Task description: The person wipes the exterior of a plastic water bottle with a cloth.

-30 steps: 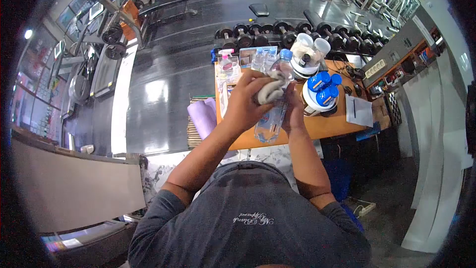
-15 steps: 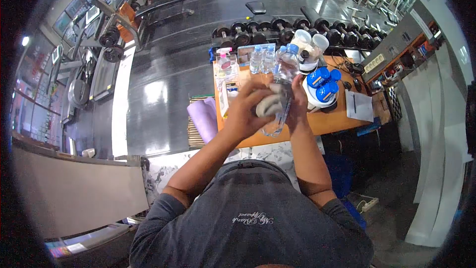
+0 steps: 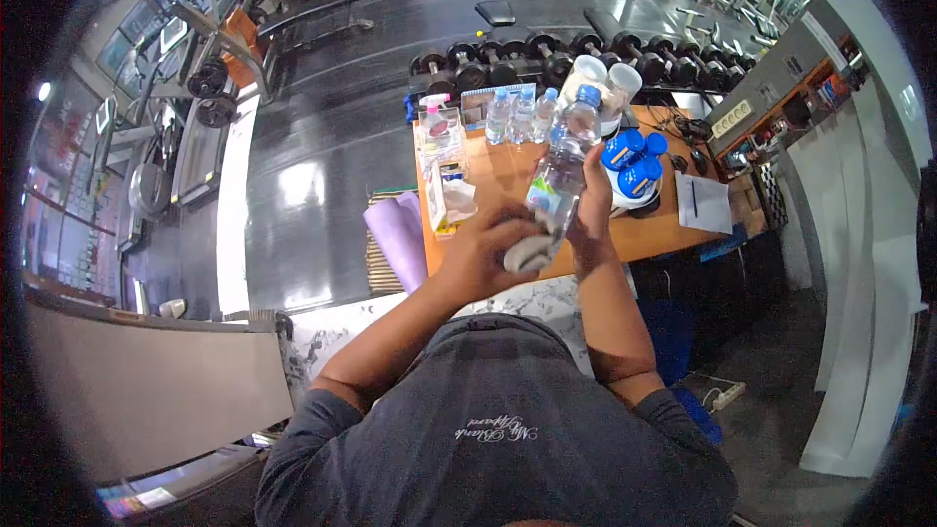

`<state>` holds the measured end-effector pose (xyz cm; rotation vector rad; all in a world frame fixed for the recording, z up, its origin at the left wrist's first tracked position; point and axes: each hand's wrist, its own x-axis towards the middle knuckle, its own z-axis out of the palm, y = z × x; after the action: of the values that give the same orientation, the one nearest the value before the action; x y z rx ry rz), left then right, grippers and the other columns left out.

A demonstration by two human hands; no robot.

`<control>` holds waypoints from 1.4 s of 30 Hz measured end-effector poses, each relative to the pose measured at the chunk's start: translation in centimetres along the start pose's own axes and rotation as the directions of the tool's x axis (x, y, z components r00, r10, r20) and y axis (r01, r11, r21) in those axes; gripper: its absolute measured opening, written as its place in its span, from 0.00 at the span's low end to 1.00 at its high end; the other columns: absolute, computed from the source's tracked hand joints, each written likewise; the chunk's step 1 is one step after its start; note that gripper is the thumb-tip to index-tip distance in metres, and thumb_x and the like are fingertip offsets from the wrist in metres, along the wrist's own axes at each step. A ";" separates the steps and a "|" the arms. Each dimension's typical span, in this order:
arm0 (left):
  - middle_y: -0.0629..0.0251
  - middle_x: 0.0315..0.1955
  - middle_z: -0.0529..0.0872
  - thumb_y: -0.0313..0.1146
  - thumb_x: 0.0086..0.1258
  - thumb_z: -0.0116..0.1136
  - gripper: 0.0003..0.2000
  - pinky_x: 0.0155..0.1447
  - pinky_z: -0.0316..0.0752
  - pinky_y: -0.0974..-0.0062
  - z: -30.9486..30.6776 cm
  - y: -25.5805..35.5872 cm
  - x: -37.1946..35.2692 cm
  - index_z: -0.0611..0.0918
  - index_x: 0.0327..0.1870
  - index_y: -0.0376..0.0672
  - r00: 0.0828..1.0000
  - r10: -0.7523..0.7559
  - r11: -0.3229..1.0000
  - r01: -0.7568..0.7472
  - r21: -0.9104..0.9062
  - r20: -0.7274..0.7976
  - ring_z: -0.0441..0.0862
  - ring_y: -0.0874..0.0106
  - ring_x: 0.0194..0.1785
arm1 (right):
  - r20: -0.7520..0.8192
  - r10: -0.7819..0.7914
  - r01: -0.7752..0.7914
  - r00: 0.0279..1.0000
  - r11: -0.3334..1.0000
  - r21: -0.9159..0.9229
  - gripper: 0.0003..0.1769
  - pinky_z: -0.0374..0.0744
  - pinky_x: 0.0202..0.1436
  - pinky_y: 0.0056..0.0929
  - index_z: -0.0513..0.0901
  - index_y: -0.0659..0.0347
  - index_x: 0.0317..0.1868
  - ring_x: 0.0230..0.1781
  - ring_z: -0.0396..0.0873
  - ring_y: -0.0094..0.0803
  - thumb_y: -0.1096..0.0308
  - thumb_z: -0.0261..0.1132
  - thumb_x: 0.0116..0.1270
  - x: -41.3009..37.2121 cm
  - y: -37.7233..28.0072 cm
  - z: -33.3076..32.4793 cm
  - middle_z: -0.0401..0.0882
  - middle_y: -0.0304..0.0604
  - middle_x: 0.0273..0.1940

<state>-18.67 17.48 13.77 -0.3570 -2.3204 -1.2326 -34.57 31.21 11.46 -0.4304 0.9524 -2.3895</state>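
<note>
A large clear plastic bottle (image 3: 559, 176) with a blue cap and a green-blue label is tilted in front of me, its cap end pointing up and away. My right hand (image 3: 591, 210) is wrapped round its right side. Near its lower end, my left hand (image 3: 493, 249) is closed on a greyish-white cloth (image 3: 529, 254), which presses against the bottle's lower side. Three small water bottles (image 3: 520, 119) with blue caps stand on the wooden table (image 3: 488, 171) just beyond my hands.
On the table stand a pink-topped spray bottle (image 3: 436, 122), a tissue box (image 3: 447, 205), white-lidded jars (image 3: 622, 86), blue-lidded containers (image 3: 639, 174) and a paper with a pen (image 3: 705, 203). A rolled purple mat (image 3: 395, 234) leans at the left. A dumbbell rack (image 3: 547, 63) lies beyond.
My left hand and the cloth have slid down from the bottle's middle to its lower end, uncovering the label. The bottle leans more to the right. My right hand keeps its hold.
</note>
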 end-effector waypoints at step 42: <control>0.61 0.53 0.83 0.22 0.70 0.66 0.15 0.62 0.75 0.69 -1.6 -3.2 -2.1 0.84 0.58 0.39 0.834 -0.544 0.616 0.325 -0.717 -0.090 0.81 0.68 0.56 | -0.087 0.232 -0.236 0.969 0.971 -0.038 0.30 0.90 0.34 0.37 0.77 0.60 0.63 0.32 0.90 0.37 0.40 0.55 0.82 -2.5 0.5 0.8 0.89 0.49 0.43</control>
<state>-17.82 14.33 11.18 0.2038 -1.6458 -2.2177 -31.97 31.91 11.44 -0.2240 1.0374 -2.1876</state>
